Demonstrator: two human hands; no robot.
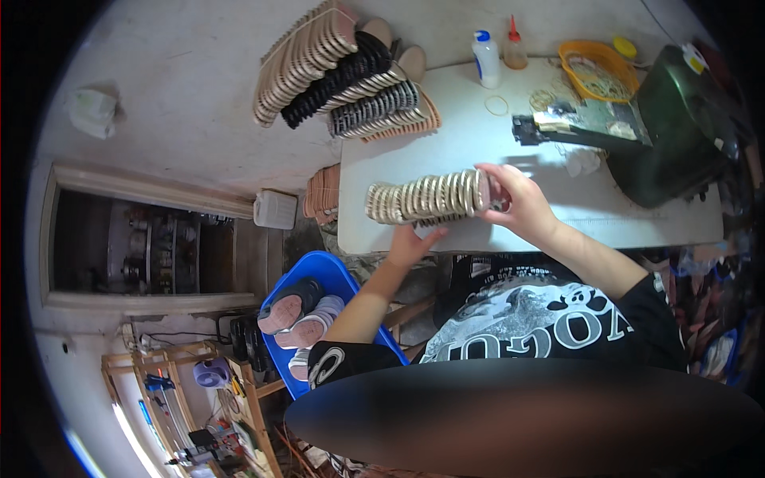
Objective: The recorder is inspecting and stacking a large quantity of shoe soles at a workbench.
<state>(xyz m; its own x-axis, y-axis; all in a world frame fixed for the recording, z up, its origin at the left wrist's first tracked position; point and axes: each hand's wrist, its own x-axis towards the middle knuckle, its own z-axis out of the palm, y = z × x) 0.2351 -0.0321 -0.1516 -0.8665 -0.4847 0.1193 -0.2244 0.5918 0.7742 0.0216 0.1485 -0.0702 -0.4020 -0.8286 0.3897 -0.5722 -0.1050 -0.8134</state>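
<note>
A row of gold-rimmed shoe soles (426,197), packed side by side, is held just over the near part of the white table. My right hand (518,199) is closed on the right end of the row, with the thumb below and the fingers over the top. From beneath, my left hand (409,245) supports the row, its fingers partly hidden behind the soles. A darker lower layer shows under the row. Against the wall at the far left of the table, more bundled soles (358,103) in beige, black and gold are piled up.
Back on the table (446,147) stand a white bottle (487,60), a red-tipped bottle (515,54) and an orange basket (572,60) of rubber bands. A dark green container (677,119) sits on the right. Below left is a blue bin (325,267) with sole bundles.
</note>
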